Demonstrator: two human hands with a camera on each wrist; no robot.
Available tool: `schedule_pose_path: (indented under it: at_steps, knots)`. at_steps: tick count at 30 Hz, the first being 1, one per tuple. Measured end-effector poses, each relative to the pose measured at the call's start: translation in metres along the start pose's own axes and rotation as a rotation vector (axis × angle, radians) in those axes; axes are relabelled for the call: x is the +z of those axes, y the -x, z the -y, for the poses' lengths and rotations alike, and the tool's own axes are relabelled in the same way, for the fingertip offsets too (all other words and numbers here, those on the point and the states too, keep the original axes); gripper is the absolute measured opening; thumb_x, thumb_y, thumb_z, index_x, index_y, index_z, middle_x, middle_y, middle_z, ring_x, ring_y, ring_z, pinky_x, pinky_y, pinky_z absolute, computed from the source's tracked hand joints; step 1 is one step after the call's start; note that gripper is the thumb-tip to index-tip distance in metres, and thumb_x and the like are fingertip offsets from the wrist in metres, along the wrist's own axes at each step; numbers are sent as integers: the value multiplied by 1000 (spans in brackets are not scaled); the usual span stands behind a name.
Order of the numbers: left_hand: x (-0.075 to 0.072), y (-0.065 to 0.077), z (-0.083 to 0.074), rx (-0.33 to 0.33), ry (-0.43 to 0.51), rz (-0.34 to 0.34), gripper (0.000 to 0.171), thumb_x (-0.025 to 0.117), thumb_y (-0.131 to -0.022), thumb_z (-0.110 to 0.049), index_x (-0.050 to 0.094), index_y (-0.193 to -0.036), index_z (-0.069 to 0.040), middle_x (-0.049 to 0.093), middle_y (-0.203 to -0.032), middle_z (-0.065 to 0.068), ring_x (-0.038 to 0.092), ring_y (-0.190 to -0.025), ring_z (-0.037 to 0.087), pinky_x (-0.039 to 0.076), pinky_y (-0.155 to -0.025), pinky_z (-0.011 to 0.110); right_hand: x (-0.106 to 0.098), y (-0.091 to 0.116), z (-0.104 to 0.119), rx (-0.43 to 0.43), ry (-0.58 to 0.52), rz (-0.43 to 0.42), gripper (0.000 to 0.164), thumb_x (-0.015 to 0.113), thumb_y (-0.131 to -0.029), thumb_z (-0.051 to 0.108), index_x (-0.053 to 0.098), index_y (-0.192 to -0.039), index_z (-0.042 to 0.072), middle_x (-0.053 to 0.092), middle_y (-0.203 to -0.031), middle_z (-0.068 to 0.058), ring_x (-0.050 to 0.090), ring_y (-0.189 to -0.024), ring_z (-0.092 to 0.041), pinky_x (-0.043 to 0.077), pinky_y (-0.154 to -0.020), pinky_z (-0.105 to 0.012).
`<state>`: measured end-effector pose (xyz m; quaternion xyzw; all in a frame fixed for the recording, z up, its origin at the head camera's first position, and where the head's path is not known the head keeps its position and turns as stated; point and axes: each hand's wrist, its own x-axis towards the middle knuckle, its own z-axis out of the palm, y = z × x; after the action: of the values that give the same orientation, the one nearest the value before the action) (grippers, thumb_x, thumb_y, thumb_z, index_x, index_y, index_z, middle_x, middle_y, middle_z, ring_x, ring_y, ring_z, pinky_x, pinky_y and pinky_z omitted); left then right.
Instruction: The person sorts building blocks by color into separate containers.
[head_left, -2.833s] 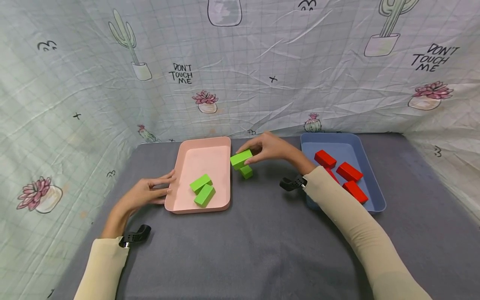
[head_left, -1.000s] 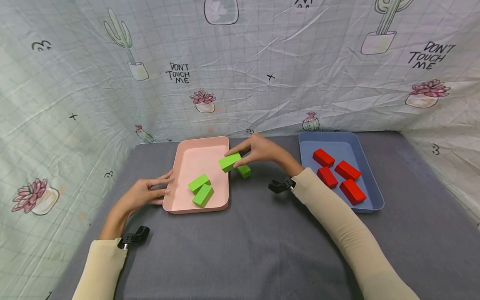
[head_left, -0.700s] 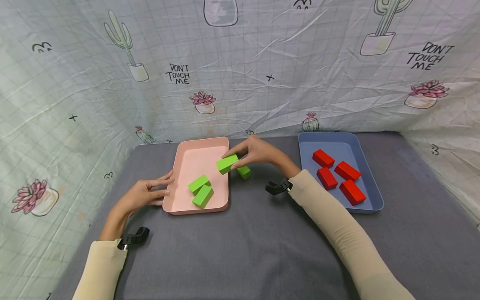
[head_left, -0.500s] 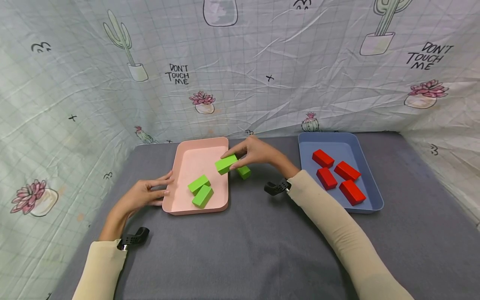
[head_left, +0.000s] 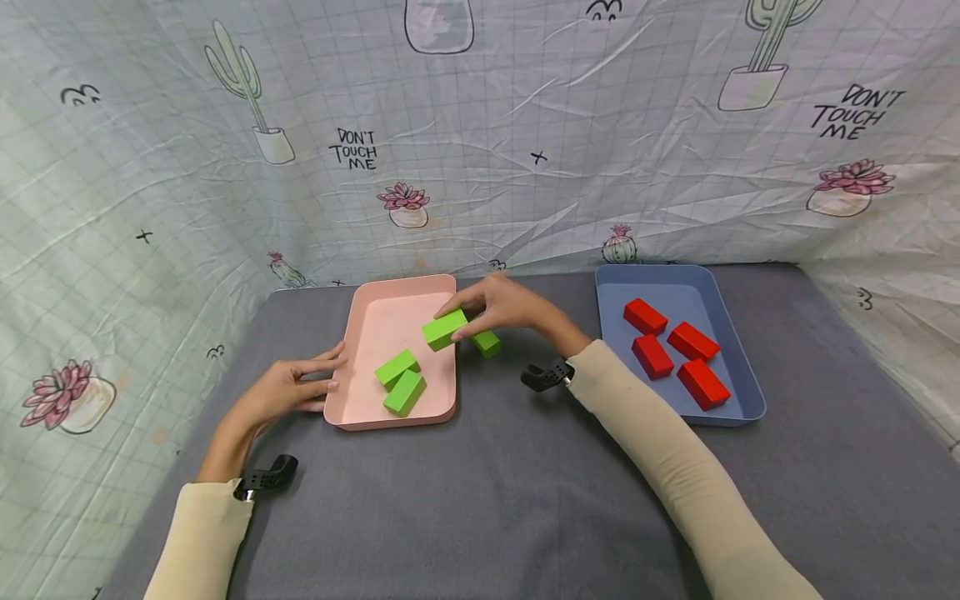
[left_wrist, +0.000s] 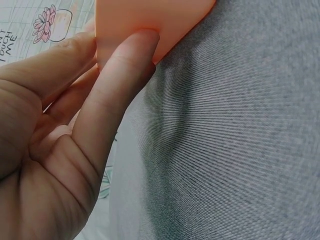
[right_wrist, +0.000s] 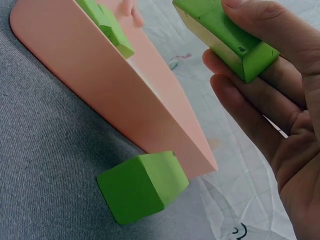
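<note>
In the head view my left hand (head_left: pixel 288 387) holds the left wall of the pink tray (head_left: pixel 375 408), fingertips over its rim. In the left wrist view the thumb (left_wrist: pixel 125 65) presses the tray's outer wall. My right hand (head_left: pixel 506 304) pinches a green block (head_left: pixel 444 329) between thumb and fingers, above the tray's right rim. Inside the tray lie two green blocks, one (head_left: pixel 397 368) leaning against the other (head_left: pixel 406 394). Another green block (right_wrist: pixel 142 187) sits on the cloth just outside the tray's right wall, partly behind my right hand in the head view.
A blue tray (head_left: pixel 678 279) stands to the right with several red blocks (head_left: pixel 703 384) in it. Grey cloth (head_left: pixel 450 517) covers the table. A patterned curtain (head_left: pixel 495 125) hangs behind both trays.
My right hand has carried the green block leftward, from beside the pink tray to over its right rim. The left hand stays at the tray's left wall.
</note>
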<state>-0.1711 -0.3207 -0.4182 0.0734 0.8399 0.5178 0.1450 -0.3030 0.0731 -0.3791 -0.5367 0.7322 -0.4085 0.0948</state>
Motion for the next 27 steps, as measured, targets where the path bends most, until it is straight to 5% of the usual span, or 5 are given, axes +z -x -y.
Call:
schedule_pose_path:
  at_steps: [16,23,27]
  knots:
    - [-1,0,-2,-6,8,-3,56,74,-95,-18,55,-144,0,31,-163,4,53,-124,-3,60,-84,33,9,-11,-3,18,28,28,41,85,-86,25,75,-125,16,77,-111,4,66,-82,-4,53,-75,-23]
    - [-1,-1,-1,-7,16,0,55,73,-95,-18,55,-144,0,30,-163,5,52,-125,-2,60,-84,33,12,-15,-2,-4,36,27,41,85,-85,25,76,-124,16,77,-104,6,52,-68,-5,43,-63,-22]
    - [-1,-1,-1,-2,14,0,54,73,-95,-17,55,-144,0,30,-163,5,52,-125,-3,60,-84,33,14,-16,-1,-12,43,29,41,85,-85,26,76,-124,16,78,-104,6,55,-68,-7,43,-64,-22]
